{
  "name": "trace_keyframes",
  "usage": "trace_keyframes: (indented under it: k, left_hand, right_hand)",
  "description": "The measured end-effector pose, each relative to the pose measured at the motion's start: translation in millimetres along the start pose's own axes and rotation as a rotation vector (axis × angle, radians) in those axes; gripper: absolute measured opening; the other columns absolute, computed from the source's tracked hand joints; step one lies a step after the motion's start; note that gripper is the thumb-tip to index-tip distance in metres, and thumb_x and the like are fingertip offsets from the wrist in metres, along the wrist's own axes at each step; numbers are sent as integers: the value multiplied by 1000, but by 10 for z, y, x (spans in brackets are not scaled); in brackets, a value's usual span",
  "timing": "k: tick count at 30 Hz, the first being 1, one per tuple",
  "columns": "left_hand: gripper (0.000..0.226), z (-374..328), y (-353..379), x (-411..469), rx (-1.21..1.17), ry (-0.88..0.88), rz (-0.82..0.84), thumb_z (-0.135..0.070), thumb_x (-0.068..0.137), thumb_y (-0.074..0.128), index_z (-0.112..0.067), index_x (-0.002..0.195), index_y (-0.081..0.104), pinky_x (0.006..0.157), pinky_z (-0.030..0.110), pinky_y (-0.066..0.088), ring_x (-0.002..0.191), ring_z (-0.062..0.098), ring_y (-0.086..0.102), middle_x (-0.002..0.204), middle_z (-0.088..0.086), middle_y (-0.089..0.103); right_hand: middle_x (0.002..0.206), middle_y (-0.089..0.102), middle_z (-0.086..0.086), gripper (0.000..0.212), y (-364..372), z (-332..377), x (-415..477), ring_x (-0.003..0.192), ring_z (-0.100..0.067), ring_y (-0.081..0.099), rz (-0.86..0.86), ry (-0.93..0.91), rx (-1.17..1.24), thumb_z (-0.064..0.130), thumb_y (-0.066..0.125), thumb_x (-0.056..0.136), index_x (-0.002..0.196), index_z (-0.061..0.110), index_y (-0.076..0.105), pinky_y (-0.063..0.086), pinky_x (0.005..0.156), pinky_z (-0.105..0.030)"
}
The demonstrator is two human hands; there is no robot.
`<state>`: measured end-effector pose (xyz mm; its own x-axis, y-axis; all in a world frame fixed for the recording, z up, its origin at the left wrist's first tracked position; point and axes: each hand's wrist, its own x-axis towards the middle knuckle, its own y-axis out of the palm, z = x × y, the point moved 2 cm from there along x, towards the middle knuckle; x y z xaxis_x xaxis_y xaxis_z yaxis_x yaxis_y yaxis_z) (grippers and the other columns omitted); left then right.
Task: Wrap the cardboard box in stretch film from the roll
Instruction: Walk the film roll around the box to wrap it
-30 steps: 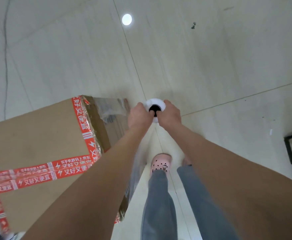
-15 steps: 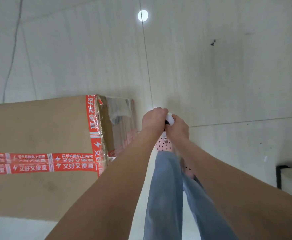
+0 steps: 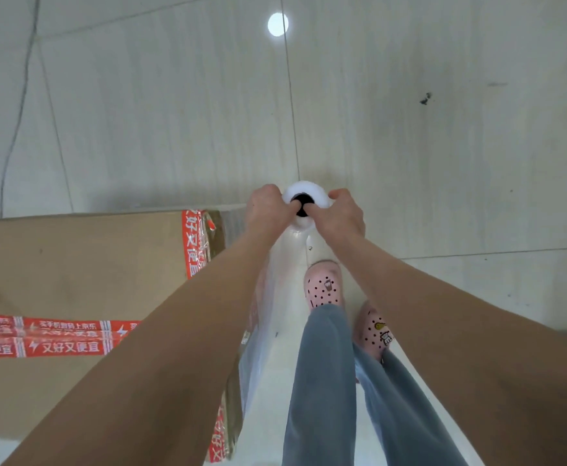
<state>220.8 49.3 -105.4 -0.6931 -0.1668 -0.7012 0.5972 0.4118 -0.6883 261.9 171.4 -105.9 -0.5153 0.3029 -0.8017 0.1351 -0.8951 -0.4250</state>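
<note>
Film (image 3: 263, 351) covers one side and the far corner of the cardboard box (image 3: 83, 270) and runs to the roll (image 3: 304, 190) just beyond that corner — left hand (image 3: 267, 210) and right hand (image 3: 342, 216) both curled round its top rim — so, I judge, more turns remain.

Likely a bare indoor packing area: pale tiled floor (image 3: 443, 156) throughout, with a big cardboard box (image 3: 73, 264) sealed in red tape (image 3: 63, 346) at 9 o'clock.
</note>
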Motion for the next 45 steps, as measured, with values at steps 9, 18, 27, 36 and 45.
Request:
trace_keyframes:
  k: [9,18,27,36,45]
  left_hand:
    - [42,-286,-165,147,246,371,26,-10,84,52,-18,125,53,75,34,44,105,25,57,113,4,61]
    - [23,-307,-326,307,272,319,0,-11,80,52,-12,101,58,61,31,38,81,26,56,94,6,59]
    - [20,126,-716,627,-29,21,-133,-21,78,63,-13,96,58,62,28,36,76,20,51,87,1,55]
    - [40,36,-736,660,142,249,-26,-15,82,59,-18,121,54,72,32,43,102,24,57,110,6,58]
    - [24,-70,-929,822,91,101,-57,-12,80,52,-12,103,61,65,30,43,89,28,60,99,7,63]
  right_hand:
    - [75,50,8,21,8,188,139,64,-13,55,-11,4,-22,23,62,79,94,25,46,40,52,-25]
    - [79,55,7,34,-34,453,188,75,-19,57,-6,-91,-203,23,60,76,110,30,56,38,62,-26]
    - [104,61,0,43,247,891,298,88,-22,61,58,-125,-143,35,63,83,122,22,52,44,70,-29]
    - [92,61,-4,13,438,931,327,80,-28,66,53,-49,15,15,58,81,93,17,53,57,76,-44]
    - [93,64,0,27,307,1292,476,78,-22,57,47,-182,-270,17,58,80,105,22,61,40,61,-27]
